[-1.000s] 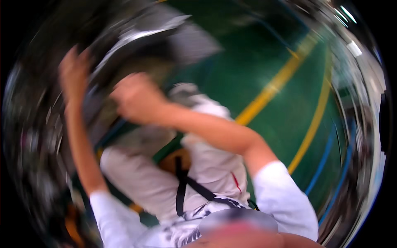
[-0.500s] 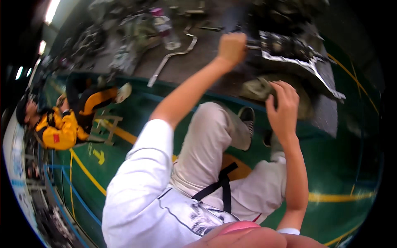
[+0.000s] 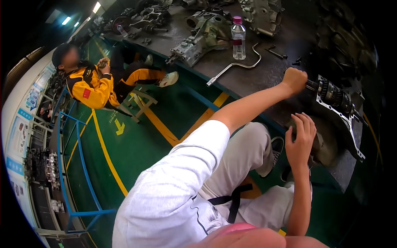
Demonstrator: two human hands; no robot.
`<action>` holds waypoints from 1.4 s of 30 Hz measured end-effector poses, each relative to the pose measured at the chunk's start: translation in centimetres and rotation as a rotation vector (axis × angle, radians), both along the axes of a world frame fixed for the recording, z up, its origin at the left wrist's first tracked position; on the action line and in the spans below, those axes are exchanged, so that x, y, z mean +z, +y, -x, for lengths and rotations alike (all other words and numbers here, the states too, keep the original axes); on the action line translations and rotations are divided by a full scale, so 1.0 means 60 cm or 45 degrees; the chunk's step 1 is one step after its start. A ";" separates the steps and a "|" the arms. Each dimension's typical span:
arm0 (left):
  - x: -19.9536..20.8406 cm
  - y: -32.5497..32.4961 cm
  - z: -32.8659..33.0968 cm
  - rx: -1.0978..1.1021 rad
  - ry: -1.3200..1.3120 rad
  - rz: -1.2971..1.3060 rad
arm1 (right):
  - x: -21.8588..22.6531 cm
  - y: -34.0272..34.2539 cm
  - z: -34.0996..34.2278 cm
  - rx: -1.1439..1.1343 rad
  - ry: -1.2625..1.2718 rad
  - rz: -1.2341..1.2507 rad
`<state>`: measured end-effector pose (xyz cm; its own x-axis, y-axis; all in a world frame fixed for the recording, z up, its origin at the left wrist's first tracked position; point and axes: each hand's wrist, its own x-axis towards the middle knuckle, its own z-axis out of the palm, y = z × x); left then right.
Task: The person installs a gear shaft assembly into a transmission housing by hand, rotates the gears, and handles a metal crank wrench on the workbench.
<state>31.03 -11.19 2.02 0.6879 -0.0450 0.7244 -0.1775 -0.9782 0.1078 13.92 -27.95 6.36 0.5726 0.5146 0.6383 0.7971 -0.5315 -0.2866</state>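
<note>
My left hand (image 3: 295,81) is closed in a fist at the near end of a dark gear shaft (image 3: 332,94), whose shaft end runs up to the fingers. The shaft's stacked gears rest in a metal housing (image 3: 351,131) with a pale, bolt-holed rim, at the right of the bench. My right hand (image 3: 302,139) is raised just in front of the bench edge, thumb and fingers apart, with nothing seen in it. Behind it lies a khaki, cloth-like bundle (image 3: 326,144), partly hidden by the hand; I cannot tell whether they touch.
On the metal bench (image 3: 271,70) stand a clear bottle (image 3: 238,40) with a pink cap, a bent speed-brace wrench (image 3: 244,65), a small tool (image 3: 276,53) and gearbox casings (image 3: 202,35). To the left, a person (image 3: 93,84) in yellow and black sits near a blue rail (image 3: 84,165).
The view has swung left, so bench, hands and person appear farther right and the picture is sharper. My left hand stays closed at the shaft; my right hand stays raised with fingers apart.
</note>
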 end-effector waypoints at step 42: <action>-0.044 0.091 -0.046 0.080 0.032 -0.339 | -0.051 -0.078 -0.106 -0.284 -0.086 -0.391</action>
